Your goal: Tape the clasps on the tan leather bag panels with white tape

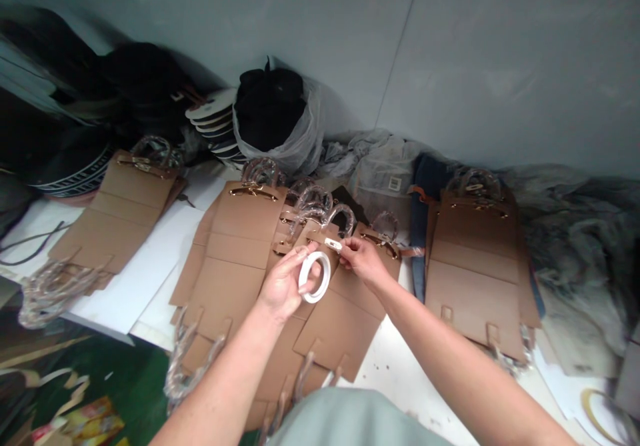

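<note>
White paper-backed tape roll [303,274]: smooth, faint sheen. Tan fibreboard bag panel [235,279]: matt, even surface. Gold-tone metal clasp [253,193]: polished, glossy. Clear plastic handle wrap [263,171]: shiny, creased.

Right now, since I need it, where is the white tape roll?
In the head view, the white tape roll sits in the left hand, beside the right hand, over tan cardboard panels.
</note>
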Available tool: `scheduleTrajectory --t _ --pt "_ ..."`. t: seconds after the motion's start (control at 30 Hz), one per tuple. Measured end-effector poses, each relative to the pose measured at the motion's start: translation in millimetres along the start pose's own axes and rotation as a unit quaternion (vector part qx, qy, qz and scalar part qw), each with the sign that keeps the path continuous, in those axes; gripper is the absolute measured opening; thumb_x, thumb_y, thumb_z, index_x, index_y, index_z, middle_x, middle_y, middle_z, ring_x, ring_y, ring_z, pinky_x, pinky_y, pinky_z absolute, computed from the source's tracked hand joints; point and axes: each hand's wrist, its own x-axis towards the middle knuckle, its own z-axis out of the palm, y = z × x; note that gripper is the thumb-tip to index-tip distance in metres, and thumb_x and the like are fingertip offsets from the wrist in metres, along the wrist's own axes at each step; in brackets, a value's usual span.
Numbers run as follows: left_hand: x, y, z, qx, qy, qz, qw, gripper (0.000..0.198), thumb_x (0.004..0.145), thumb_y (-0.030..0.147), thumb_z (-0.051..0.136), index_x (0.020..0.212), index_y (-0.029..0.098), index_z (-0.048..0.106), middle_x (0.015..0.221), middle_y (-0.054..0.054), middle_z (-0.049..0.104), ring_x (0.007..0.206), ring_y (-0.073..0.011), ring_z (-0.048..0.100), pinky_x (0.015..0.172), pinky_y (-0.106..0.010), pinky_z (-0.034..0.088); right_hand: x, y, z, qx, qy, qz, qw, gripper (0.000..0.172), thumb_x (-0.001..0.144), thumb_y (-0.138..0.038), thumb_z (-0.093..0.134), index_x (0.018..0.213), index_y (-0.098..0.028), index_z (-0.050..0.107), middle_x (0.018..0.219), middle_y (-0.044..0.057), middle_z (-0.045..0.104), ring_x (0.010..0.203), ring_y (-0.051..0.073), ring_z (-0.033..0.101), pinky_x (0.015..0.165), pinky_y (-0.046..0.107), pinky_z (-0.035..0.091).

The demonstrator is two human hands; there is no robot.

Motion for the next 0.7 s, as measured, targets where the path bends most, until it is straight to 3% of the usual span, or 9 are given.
scheduleTrajectory --t 0.2,0.3,0.37,0.43,0.53,0.7 --pt "1 0 1.4 -0.017 -0.01 -0.005 1.0 0.008 0.088 0.018 0.065 0.094 0.013 0.065 0.088 -0.008 0.069 0.067 -0.0129 0.064 0.036 -0.011 0.034 3 9 6 -0.019 0.087 -0.008 0.996 0.033 0.072 -0.044 0.077 0.088 -0.019 0.064 0.065 -0.002 0.059 0.056 0.015 0.052 0.052 0.026 0.038" --pt "0 0 3.1 -0.024 -0.012 -0.008 1.0 0.007 0.089 0.018 0.064 0.092 0.012 0.065 0.088 -0.009 0.07 0.066 -0.0129 0.064 0.036 -0.012 0.035 0 10 3 -0.091 0.117 -0.109 0.983 0.028 0.08 -0.038 0.074 0.1 -0.021 0.065 0.079 0.0 0.063 0.067 0.018 0.057 0.062 0.029 0.044" --pt "-1 1 3.3 -0.025 -0.012 -0.008 1.0 0.006 0.089 0.018 0.063 0.091 0.012 0.065 0.088 -0.01 0.07 0.065 -0.0132 0.064 0.036 -0.012 0.035 -4 8 -3 -0.191 0.085 -0.216 0.954 0.013 0.09 -0.035 0.065 0.093 -0.023 0.068 0.085 0.002 0.063 0.077 0.019 0.058 0.071 0.03 0.044" --pt "-4 1 2.8 -0.026 -0.008 -0.005 1.0 0.006 0.09 0.017 0.062 0.091 0.012 0.065 0.086 -0.01 0.07 0.065 -0.0133 0.063 0.036 -0.013 0.036 -7 6 -11 -0.288 0.028 -0.288 0.913 0.019 0.097 -0.033 0.058 0.085 -0.023 0.069 0.086 0.003 0.061 0.08 0.019 0.058 0.073 0.03 0.043" --pt "-8 0 2.2 -0.023 -0.005 0.0 1.0 0.008 0.09 0.017 0.06 0.094 0.012 0.065 0.08 -0.009 0.069 0.059 -0.0118 0.06 0.036 -0.013 0.035 -4 6 -22 -0.362 -0.032 -0.324 0.873 0.017 0.099 -0.031 0.058 0.088 -0.024 0.069 0.089 0.004 0.062 0.079 0.019 0.059 0.071 0.029 0.042" --pt "-20 -9 4.6 0.004 -0.016 -0.017 1.0 0.017 0.091 0.02 0.061 0.104 0.011 0.068 0.069 -0.006 0.065 0.049 -0.0084 0.049 0.037 -0.014 0.031 14 5 -23 -0.43 -0.05 -0.34 0.835 0.02 0.098 -0.021 0.054 0.085 -0.023 0.07 0.085 0.005 0.064 0.078 0.02 0.061 0.068 0.027 0.043"
